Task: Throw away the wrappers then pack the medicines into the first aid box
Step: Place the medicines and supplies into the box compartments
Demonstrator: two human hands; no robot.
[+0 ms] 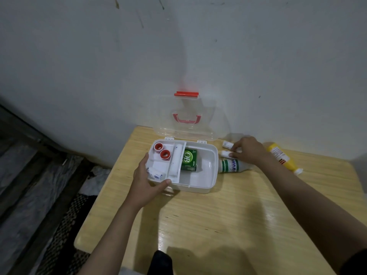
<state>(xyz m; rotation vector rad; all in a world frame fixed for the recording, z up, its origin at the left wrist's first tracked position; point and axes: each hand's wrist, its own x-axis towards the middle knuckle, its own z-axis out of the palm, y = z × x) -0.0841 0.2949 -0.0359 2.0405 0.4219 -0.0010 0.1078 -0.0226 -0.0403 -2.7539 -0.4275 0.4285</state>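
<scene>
Small white gauze roll (225,153), on the wooden table (218,225) just right of the open white plastic first aid box (212,165): light, soft, squashable; pinch it mid-length. Your right hand (248,151) has fingertips closing on it. Your left hand (145,183) clasps the box's near-left corner.

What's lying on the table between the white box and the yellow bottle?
In the head view, a white bottle with green bands lies there on its side, with the right hand over two small white rolls.

Plain room: wooden table (218,225), bare wall (99,56)
</scene>
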